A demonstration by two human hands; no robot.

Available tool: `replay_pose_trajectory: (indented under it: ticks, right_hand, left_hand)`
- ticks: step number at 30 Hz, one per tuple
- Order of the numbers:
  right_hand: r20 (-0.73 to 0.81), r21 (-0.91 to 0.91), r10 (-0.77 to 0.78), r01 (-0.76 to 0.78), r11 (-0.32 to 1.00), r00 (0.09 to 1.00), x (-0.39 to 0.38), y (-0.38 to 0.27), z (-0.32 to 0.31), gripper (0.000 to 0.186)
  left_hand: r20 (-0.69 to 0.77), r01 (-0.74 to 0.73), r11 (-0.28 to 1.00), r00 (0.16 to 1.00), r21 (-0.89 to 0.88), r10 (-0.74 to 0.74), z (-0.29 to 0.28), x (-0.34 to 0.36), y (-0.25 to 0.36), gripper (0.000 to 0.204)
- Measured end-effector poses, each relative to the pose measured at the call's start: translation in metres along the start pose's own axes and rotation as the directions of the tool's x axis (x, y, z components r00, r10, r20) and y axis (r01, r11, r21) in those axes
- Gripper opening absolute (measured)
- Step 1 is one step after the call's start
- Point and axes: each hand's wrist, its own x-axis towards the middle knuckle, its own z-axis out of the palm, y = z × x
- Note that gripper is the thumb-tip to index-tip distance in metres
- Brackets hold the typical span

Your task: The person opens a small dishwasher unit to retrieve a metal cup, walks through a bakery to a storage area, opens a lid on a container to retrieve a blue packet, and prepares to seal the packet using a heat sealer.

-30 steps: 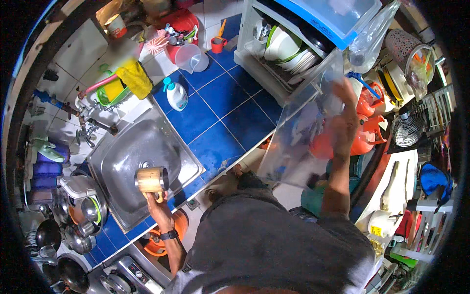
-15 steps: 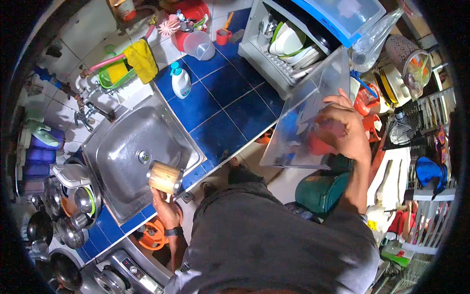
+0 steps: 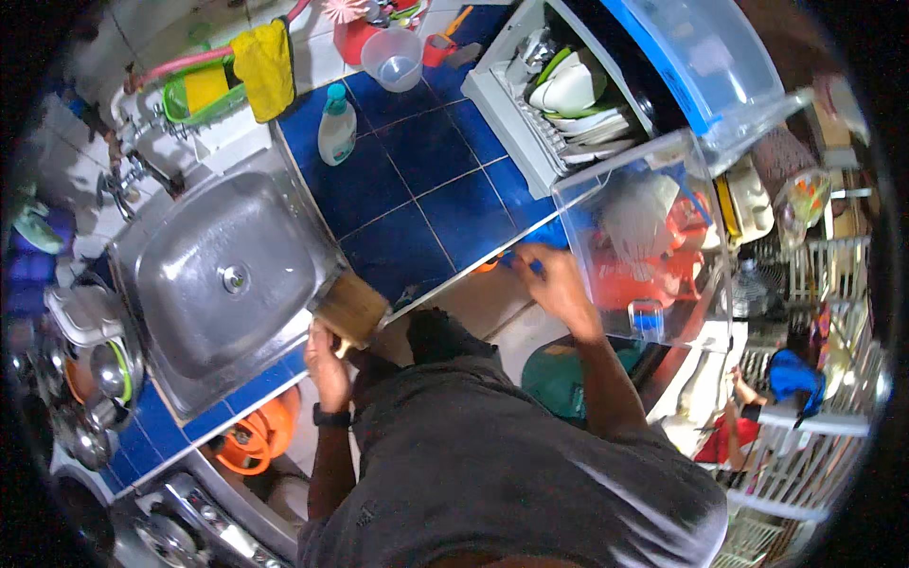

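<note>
One mug [image 3: 350,308], wooden outside, is at the near right corner of the sink [image 3: 189,293]. The left hand [image 3: 329,367] grips its handle there. The right hand [image 3: 565,292] is well to the right of the sink, its fingers half-curled by the counter edge; whether they hold anything I cannot tell.

Right of the sink stand one bottle [image 3: 337,137] and, farther back, one clear tub [image 3: 391,68] and one red cup [image 3: 437,50]. At the sink's back edge, one green basket [image 3: 180,109] has one yellow cloth [image 3: 262,71] hanging at its right end. Farthest right of the sink is one cabinet [image 3: 507,142] of dishes [image 3: 592,128], too overlapped to count. Its one clear door [image 3: 649,241] juts past the counter beside the right hand, in front of red objects. Several pans [image 3: 90,435] crowd left of the sink.
</note>
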Motion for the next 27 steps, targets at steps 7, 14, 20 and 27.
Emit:
replay_pose_trajectory:
  ticks: [7,14,20,27]
  right_hand:
    - [0.051,-0.631,-0.343,0.297,0.717,0.938,0.267,0.146,0.008,0.014]
    - [0.084,-0.96,-0.177,0.128,0.25,0.981,0.437,0.175,-0.079,0.021]
    - [0.113,-0.978,0.094,0.094,0.187,0.989,0.478,0.184,-0.066,0.025]
    - [0.066,-0.975,-0.065,0.078,0.206,0.996,0.487,0.201,-0.073,0.024]
  left_hand:
    - [-0.3,-0.061,0.998,0.952,-0.013,0.054,-0.046,-0.037,-0.063,0.047]
    - [-0.553,-0.027,0.986,0.83,-0.163,-0.068,-0.02,-0.06,-0.09,0.055]
    - [-0.462,-0.036,0.99,0.887,-0.133,-0.03,0.001,-0.054,-0.086,0.062]
    - [-0.492,-0.043,0.993,0.871,-0.11,-0.017,0.027,-0.029,-0.061,0.052]
